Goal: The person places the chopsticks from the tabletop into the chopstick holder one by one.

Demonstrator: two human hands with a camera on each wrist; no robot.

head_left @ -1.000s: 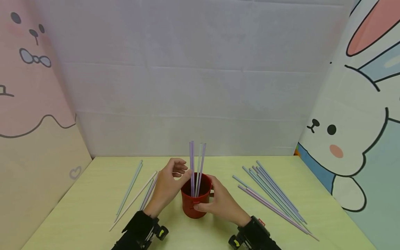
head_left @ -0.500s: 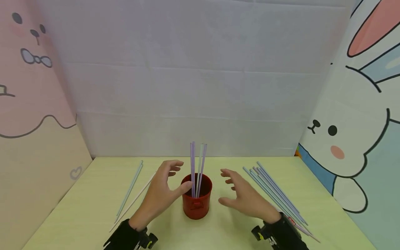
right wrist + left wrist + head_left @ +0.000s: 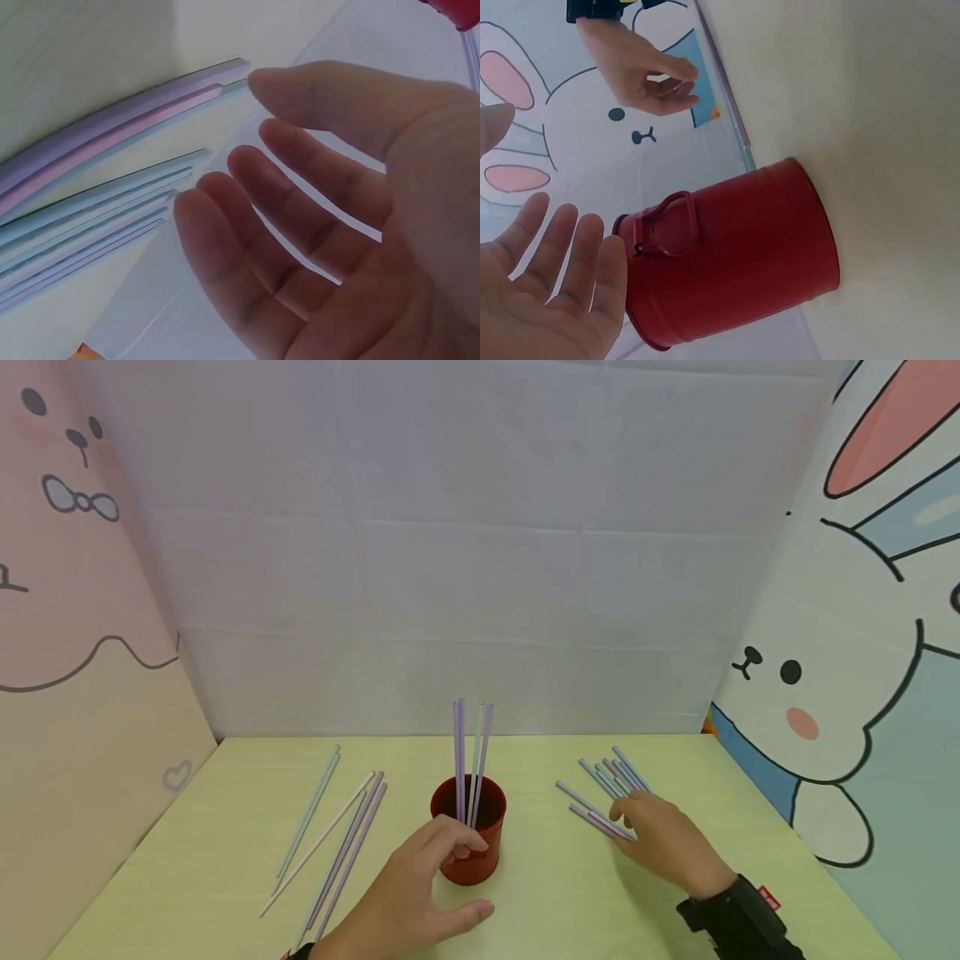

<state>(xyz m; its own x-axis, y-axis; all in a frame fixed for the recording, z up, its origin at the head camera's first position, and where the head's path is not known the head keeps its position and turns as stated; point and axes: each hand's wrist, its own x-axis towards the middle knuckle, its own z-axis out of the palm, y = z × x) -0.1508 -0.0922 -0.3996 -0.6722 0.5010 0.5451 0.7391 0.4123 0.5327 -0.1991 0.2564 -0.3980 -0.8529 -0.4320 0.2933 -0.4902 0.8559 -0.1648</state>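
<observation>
A small red bucket with a looped side handle stands upright at the table's middle. Several thin purple and pale green straws rise out of it. My left hand is in front of the bucket, fingers bent loosely and thumb apart, holding nothing; in the left wrist view its fingertips appear beside the bucket's rim. Over the right-hand bunch of straws hovers my right hand. In the right wrist view its fingers curve loosely with nothing between them, and the straws lie beyond the fingertips.
Left of the bucket, several green, white and purple straws lie slanted on the pale yellow table. A white cloth hangs behind the table. Cartoon-printed panels border both sides.
My right hand has let go of the bucket and moved right, over the straws. My left hand has drawn back from the upright straws, lower and nearer the front.
</observation>
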